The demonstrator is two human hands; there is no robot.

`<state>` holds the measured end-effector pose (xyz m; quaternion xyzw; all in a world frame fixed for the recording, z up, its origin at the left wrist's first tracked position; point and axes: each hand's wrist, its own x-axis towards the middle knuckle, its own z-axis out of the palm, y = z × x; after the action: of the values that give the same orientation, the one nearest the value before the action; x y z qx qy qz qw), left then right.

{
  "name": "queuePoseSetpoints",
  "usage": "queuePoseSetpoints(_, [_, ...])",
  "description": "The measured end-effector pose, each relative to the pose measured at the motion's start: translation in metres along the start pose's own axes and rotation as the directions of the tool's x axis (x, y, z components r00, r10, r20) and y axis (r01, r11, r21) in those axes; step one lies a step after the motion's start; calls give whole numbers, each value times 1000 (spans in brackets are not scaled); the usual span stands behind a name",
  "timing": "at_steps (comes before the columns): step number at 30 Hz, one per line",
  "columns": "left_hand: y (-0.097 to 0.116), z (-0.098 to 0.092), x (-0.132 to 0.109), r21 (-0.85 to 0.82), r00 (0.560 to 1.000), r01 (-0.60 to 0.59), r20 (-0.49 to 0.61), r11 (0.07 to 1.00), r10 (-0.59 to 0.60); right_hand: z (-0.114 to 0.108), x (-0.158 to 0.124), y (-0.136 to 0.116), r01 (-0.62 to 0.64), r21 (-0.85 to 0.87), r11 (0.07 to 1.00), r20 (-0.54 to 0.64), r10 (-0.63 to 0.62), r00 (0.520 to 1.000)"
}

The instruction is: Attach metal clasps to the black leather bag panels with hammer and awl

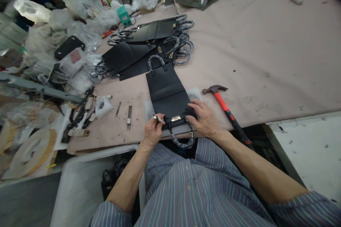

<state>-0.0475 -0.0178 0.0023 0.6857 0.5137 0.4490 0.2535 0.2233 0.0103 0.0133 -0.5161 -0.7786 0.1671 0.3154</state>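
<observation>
A black bag panel (169, 87) lies before me on a pale slab (195, 94), with a gold-coloured clasp (176, 118) near its close end. Plastic-wrapped handles are fixed at both ends; the near handle (183, 145) hangs past the table edge. My left hand (153, 129) pinches a short metal rod-like tool (157, 118) at the panel's lower left corner; its tip is hidden. On the panel's right edge rests my right hand (204, 118), thumb and fingers apart. To the right of it lies a claw hammer (222, 103) with a red and black handle.
More black bag panels (133, 56) are piled further back. Left of my hands lie a small metal punch (129, 117) and a thin rod (118, 109). Plastic bags (61, 25) clutter the left side. A white bin (80, 184) stands below the table edge.
</observation>
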Motion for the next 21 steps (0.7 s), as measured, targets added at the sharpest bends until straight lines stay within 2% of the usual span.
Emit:
queuePoseSetpoints(2, [-1, 0, -1, -37, 999, 35, -17, 999, -36, -21, -5, 15, -133, -154, 979, -70, 124, 990])
queuePoseSetpoints(4, [-3, 0, -3, -65, 998, 55, -41, 996, -57, -41, -14, 33, -305, -344, 888, -82, 295, 952])
queuePoseSetpoints(6, [-4, 1, -4, -72, 997, 60, -48, 996, -64, -54, -25, 49, -430, -477, 766, -40, 470, 882])
queuePoseSetpoints(8, [-5, 2, -5, -64, 997, 63, -39, 996, -65, -61, -32, 60, -508, -500, 701, 12, 592, 805])
queuePoseSetpoints(9, [-5, 2, -4, -59, 997, 64, -32, 996, -66, -63, -33, 62, -560, -456, 692, 26, 639, 768])
queuePoseSetpoints(11, [-5, 3, -4, -49, 998, 64, -24, 997, -66, -65, -29, 61, -733, -206, 648, 58, 756, 652])
queuePoseSetpoints(13, [-5, 3, -3, -47, 998, 58, -28, 997, -60, -67, -19, 52, -848, 107, 519, 177, 829, 530])
queuePoseSetpoints(14, [-5, 4, -3, -47, 998, 56, -31, 997, -57, -69, -12, 45, -864, 219, 454, 256, 828, 500])
queuePoseSetpoints(15, [-5, 4, -3, -46, 998, 53, -32, 998, -55, -70, -5, 36, -865, 289, 411, 323, 808, 492])
queuePoseSetpoints(18, [-4, 4, -2, -29, 999, 48, -15, 998, -49, -79, 11, -1, -835, 384, 394, 411, 737, 536])
queuePoseSetpoints(19, [-3, 4, -2, -21, 999, 47, -10, 999, -47, -83, 14, -17, -807, 435, 400, 403, 715, 571])
queuePoseSetpoints(20, [-2, 4, -1, -15, 999, 45, -5, 999, -45, -87, 16, -32, -760, 483, 435, 367, 687, 627])
queuePoseSetpoints(21, [-2, 4, -1, -12, 999, 44, -2, 999, -44, -92, 18, -48, -681, 528, 506, 296, 643, 707])
